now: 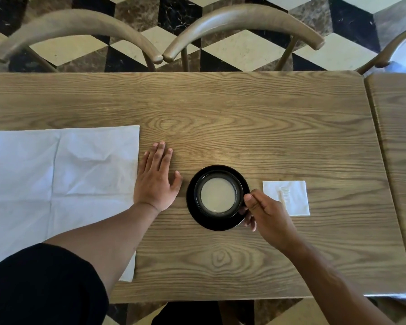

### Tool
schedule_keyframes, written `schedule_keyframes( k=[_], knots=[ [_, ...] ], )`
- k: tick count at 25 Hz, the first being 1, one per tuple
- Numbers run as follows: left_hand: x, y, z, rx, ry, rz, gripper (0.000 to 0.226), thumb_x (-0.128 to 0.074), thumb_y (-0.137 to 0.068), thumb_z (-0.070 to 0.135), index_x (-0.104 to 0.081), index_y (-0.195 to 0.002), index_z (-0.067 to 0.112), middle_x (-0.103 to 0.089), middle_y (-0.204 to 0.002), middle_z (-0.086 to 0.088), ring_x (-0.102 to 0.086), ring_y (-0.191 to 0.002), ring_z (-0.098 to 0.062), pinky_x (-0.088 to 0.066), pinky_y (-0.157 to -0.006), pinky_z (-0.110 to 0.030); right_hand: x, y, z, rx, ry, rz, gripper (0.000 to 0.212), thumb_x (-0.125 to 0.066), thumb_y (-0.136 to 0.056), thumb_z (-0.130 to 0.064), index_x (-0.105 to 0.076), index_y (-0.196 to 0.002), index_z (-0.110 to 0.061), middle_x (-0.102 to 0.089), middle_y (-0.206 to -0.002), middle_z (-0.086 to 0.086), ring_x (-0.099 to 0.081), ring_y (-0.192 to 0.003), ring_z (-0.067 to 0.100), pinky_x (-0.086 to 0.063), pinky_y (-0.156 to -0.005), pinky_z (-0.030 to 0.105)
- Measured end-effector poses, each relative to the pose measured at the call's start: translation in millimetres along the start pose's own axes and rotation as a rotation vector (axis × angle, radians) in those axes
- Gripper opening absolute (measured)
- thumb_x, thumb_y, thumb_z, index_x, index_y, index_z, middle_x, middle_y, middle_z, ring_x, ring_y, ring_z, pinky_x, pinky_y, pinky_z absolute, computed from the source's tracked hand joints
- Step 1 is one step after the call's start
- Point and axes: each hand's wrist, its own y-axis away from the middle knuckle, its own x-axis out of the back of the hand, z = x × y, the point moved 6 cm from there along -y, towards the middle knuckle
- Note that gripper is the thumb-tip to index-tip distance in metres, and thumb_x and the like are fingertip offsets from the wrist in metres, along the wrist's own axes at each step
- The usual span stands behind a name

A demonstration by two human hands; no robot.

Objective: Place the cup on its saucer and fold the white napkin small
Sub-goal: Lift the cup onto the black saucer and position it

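A black cup [198, 191] filled with a pale milky drink stands on a black saucer [211, 222] near the middle of the wooden table [244, 113]. My right hand [266, 211] pinches the cup's handle on its right side. My left hand [156, 179] lies flat on the table with fingers apart, just left of the saucer. It touches the right edge of a large white napkin [45, 174], which is spread open with creases across the table's left part; my left forearm covers its lower right area.
A small folded white napkin [293, 195] lies right of the saucer, partly behind my right hand. Two curved wooden chair backs [244, 17] stand past the far edge. A second table [399, 137] adjoins on the right. The floor is patterned tile.
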Motion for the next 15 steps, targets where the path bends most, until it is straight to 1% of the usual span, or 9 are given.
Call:
schedule_keyframes(
  k=[2,4,6,9,10,12,15],
  knots=[
    [0.3,0.2,0.3,-0.002,0.003,-0.001,0.067,-0.035,-0.096,0.043,-0.039,-0.153,0.009,-0.027,-0.167,-0.011,-0.018,-0.158,-0.026,-0.018,-0.128,-0.049,1.9,-1.1,-1.3,0.034,0.054,0.018,0.033,-0.048,-0.104,-0.042,-0.056,-0.077,-0.025,-0.069,-0.074,0.001,-0.066,-0.058,0.023,-0.053,-0.058,0.045],
    [0.4,0.9,-0.2,-0.002,0.005,0.0,0.067,-0.035,-0.096,0.043,-0.039,-0.154,0.009,-0.027,-0.168,-0.011,-0.018,-0.158,-0.026,-0.018,-0.128,-0.049,3.7,-1.3,-0.9,0.061,0.102,0.029,0.036,-0.046,-0.103,-0.049,-0.055,-0.079,-0.024,-0.066,-0.071,0.002,-0.06,-0.058,0.018,-0.053,-0.062,0.047],
    [0.5,1.0,-0.5,0.002,0.009,-0.002,0.067,-0.035,-0.096,0.043,-0.039,-0.154,0.01,-0.026,-0.168,-0.01,-0.017,-0.158,-0.025,-0.017,-0.128,-0.049,6.7,-2.2,1.1,0.064,0.146,0.044,0.036,-0.045,-0.102,-0.052,-0.054,-0.079,-0.027,-0.062,-0.068,0.001,-0.053,-0.058,0.013,-0.051,-0.063,0.045],
    [0.7,0.8,-0.2,0.005,0.008,-0.01,0.068,-0.034,-0.096,0.044,-0.038,-0.155,0.01,-0.025,-0.168,-0.009,-0.016,-0.158,-0.024,-0.016,-0.128,-0.049,8.3,-4.0,1.3,0.058,0.174,0.047,0.033,-0.046,-0.103,-0.048,-0.05,-0.074,-0.035,-0.055,-0.06,-0.01,-0.047,-0.056,0.008,-0.045,-0.06,0.033],
    [1.0,0.8,-0.4,0.005,0.009,-0.01,0.068,-0.034,-0.096,0.044,-0.037,-0.155,0.01,-0.025,-0.169,-0.009,-0.016,-0.158,-0.024,-0.016,-0.128,-0.049,8.3,-4.4,1.0,0.057,0.183,0.046,0.033,-0.045,-0.104,-0.047,-0.049,-0.074,-0.035,-0.054,-0.06,-0.01,-0.046,-0.057,0.008,-0.044,-0.06,0.033],
    [1.6,1.2,-0.2,0.006,0.011,-0.01,0.068,-0.034,-0.096,0.044,-0.037,-0.155,0.01,-0.025,-0.168,-0.01,-0.016,-0.158,-0.024,-0.017,-0.128,-0.049,8.9,-5.2,0.4,0.055,0.197,0.049,0.033,-0.046,-0.105,-0.043,-0.05,-0.075,-0.03,-0.053,-0.061,-0.006,-0.046,-0.059,0.008,-0.045,-0.062,0.035],
    [1.8,1.0,0.2,0.006,0.012,-0.013,0.068,-0.034,-0.096,0.044,-0.037,-0.155,0.01,-0.025,-0.168,-0.01,-0.016,-0.158,-0.025,-0.017,-0.128,-0.049,10.0,-6.4,-3.1,0.064,0.21,0.045,0.032,-0.046,-0.106,-0.038,-0.051,-0.076,-0.025,-0.052,-0.063,-0.005,-0.045,-0.06,0.011,-0.044,-0.063,0.035]
  ],
)
